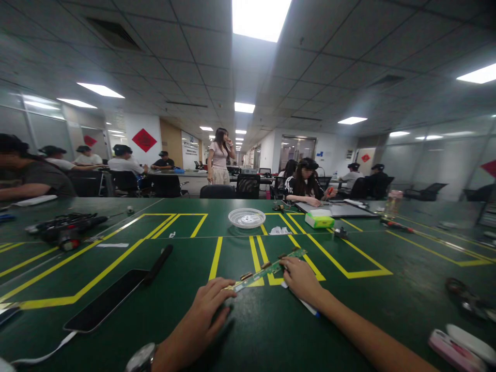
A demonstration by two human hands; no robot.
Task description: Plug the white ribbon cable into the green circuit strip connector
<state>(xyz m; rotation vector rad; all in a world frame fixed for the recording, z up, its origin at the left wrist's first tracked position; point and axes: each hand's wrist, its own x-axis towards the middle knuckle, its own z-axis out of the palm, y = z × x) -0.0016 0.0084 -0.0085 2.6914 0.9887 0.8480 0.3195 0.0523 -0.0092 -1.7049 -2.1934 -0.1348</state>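
A long, narrow green circuit board [267, 271] lies at a slant over the green counter [155, 341], running from the left hand up and away to the right. The left hand [205, 312] is at the board's nearer, left end: the fingertips touch that end, the thumb stands apart from the fingers, and most of the hand lies to the left of the board and nearer the wearer. The right hand [300, 279] has its fingers drawn together on the board's near edge, toward the far end, so that a short stretch of the board shows beyond them. Whether its thumb closes beneath cannot be told. Between the two hands the middle of the board is bare to view, with small brown connectors along its far edge.

A pen [309, 306] with a blue end lies partly under the right hand. Beyond the board stand a white round basket [247, 218], a crumpled white wrapper [280, 231] and a green-and-yellow tissue pack [319, 219]. To the left of the left hand, well apart from the board, a black smartphone [106, 299] with a white cable lies on the counter.
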